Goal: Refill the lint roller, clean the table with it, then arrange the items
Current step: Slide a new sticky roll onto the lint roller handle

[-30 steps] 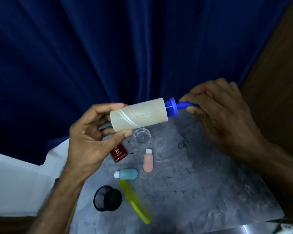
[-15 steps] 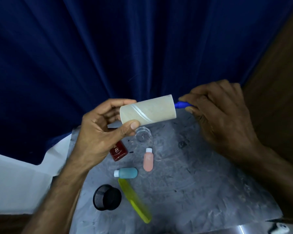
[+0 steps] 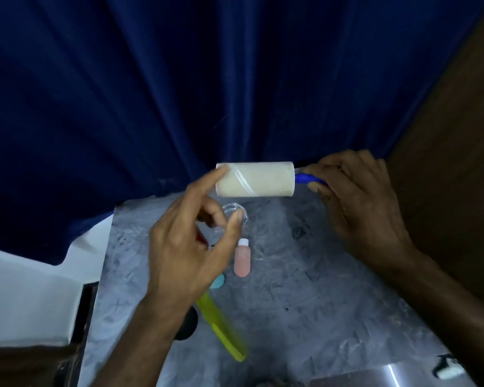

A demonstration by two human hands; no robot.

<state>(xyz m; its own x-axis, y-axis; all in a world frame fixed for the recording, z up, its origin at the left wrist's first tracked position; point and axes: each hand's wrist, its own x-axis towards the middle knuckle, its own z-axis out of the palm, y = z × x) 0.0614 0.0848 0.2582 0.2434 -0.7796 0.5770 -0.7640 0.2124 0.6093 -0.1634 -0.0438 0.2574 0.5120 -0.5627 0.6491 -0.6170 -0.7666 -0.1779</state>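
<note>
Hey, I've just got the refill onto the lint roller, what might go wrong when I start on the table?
1. The left hand is open, only a fingertip near the refill roll; the right hand alone holds the blue handle, so a poorly seated roll might slide off.
2. The pink bottle, clear dish and yellow comb lie loose on the table; rolling could knock or stick to them.

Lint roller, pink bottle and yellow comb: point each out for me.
lint roller (image 3: 254, 179), head view, middle of the white roll
pink bottle (image 3: 242, 261), head view, middle of its body
yellow comb (image 3: 224, 331), head view, middle of its length
</note>
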